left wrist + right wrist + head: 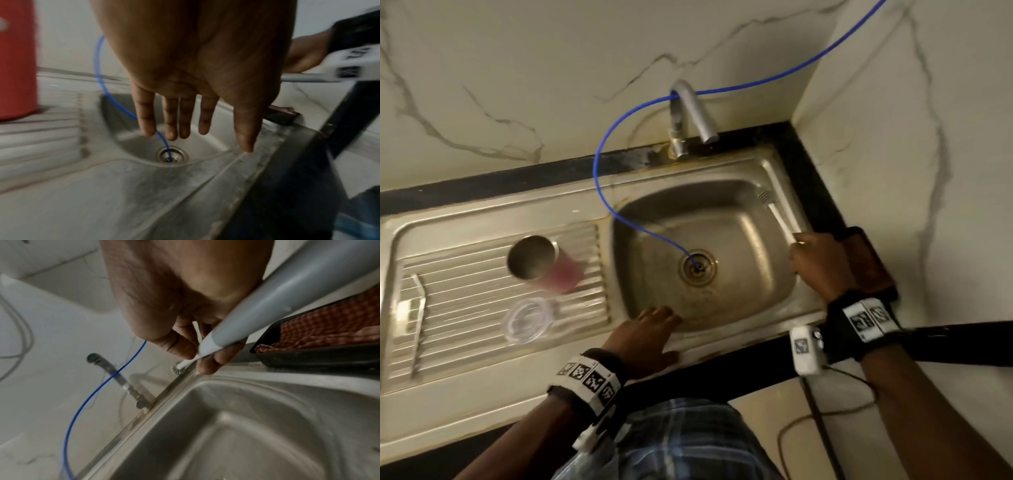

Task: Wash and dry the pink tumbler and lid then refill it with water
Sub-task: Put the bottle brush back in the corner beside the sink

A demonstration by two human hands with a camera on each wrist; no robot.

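Note:
The pink tumbler (pixel 544 263) stands upright on the ribbed drainboard left of the basin, steel inside showing; it appears blurred at the edge of the left wrist view (pixel 17 58). Its clear round lid (pixel 529 319) lies flat just in front of it. My right hand (pixel 820 262) grips the grey-and-white handle of a bottle brush (pixel 779 214) at the basin's right rim; the bristle head (pixel 176 368) points toward the back corner. My left hand (pixel 650 334) hovers open, fingers (pixel 170 118) straight, over the basin's near edge, holding nothing.
A steel sink (pixel 722 308) with a drain (pixel 697 267) has a blue tube (pixel 606 192) running into it. The tap (pixel 688 116) rises at the back. A black tray with a red checked cloth (pixel 320 331) sits right of the sink. Marble walls close the back and right.

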